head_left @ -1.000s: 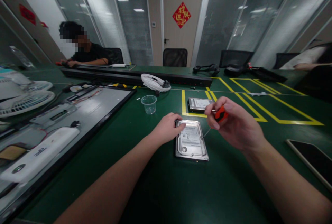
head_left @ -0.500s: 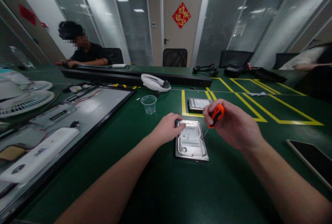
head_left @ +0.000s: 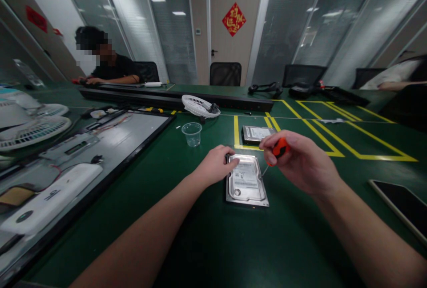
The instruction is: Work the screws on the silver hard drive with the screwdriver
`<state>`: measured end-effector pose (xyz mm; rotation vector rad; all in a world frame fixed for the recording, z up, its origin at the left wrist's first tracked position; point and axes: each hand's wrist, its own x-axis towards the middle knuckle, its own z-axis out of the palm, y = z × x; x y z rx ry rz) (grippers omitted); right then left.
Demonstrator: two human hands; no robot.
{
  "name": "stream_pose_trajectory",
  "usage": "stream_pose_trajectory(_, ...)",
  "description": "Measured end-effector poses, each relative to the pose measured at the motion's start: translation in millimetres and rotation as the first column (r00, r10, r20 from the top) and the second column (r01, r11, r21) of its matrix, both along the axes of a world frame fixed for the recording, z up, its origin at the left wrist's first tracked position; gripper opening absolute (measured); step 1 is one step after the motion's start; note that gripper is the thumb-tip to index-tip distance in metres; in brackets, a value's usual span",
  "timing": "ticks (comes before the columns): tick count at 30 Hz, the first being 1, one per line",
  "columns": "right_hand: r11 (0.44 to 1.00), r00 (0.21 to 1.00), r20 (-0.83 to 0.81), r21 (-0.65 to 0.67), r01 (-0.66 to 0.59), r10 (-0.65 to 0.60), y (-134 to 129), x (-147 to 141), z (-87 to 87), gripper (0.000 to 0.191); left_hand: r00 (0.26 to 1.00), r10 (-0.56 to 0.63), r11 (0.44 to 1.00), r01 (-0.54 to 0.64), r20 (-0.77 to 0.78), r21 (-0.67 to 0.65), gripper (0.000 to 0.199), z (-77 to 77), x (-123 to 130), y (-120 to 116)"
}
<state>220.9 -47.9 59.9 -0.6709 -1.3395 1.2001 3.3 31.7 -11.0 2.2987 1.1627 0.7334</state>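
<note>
Right, a screwdriver (head_left: 280,148) meets the edge of a hard drive (head_left: 251,170), with both hands in close!

Far left, white fan parts (head_left: 35,133) crowd the green table (head_left: 200,243), and beside them lies a big flat panel (head_left: 142,124) in a black frame, a long white case (head_left: 56,194) resting on it. Across the table sits a person (head_left: 111,68) in a black top, arms forward. Moving in, a clear plastic cup (head_left: 192,136) stands upright, with a white slotted cover (head_left: 196,106) just behind it, in front of a long black bar (head_left: 238,101).

And here's the left hand (head_left: 218,163), partly closed on the upper left corner of the hard drive, thumb laid on top, fingers curled at its edge. The drive lies flat, label side up, right ahead of the wearer. Just behind it, a second drive (head_left: 256,133) sits near the corner of some yellow tape (head_left: 236,130).

Over to the right hand (head_left: 305,161), closed around the orange and black handle, the shaft slanting down to the notch in the drive's right side! Out beyond, a phone (head_left: 402,206) lies at the near right, and a pale sleeve (head_left: 392,74) shows at the far side.
</note>
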Motion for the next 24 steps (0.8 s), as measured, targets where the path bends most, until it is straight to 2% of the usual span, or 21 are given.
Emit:
stream_pose_trajectory(3,1.0,1.0,-0.012,0.017,0.017,-0.016,0.4,-0.3,0.0,0.025,1.0,0.0,1.0,0.0,0.004,0.009,0.028,-0.6,-0.2,-0.2)
stream_pose_trajectory(12,0.999,0.997,-0.082,-0.042,0.005,-0.009,-1.2,-1.6,-0.3,0.009,1.0,0.002,1.0,-0.002,-0.004,-0.005,0.029,1.2,-0.2,-1.5)
stream_pose_trajectory(14,0.999,0.996,-0.085,-0.049,0.005,-0.009,-1.5,-2.0,0.1,0.013,1.0,0.003,1.0,-0.003,-0.005,0.008,0.028,0.4,-0.2,-1.2)
stream_pose_trajectory(17,0.998,0.997,-0.079,-0.06,0.015,-0.019,-1.4,-2.2,1.0,0.034,1.0,0.002,1.0,-0.002,0.0,0.018,0.027,-1.7,-0.1,-0.2)
stream_pose_trajectory(19,0.997,0.997,-0.078,-0.079,0.016,-0.023,-1.2,-2.1,1.4,0.041,1.0,-0.001,1.0,0.001,0.008,0.016,0.028,-2.7,-0.2,0.2)
stream_pose_trajectory(24,0.997,0.998,-0.049,-0.062,0.043,-0.046,-1.5,-3.0,1.7,0.031,1.0,0.001,1.0,-0.001,0.006,0.011,0.029,-1.9,-0.7,-0.2)
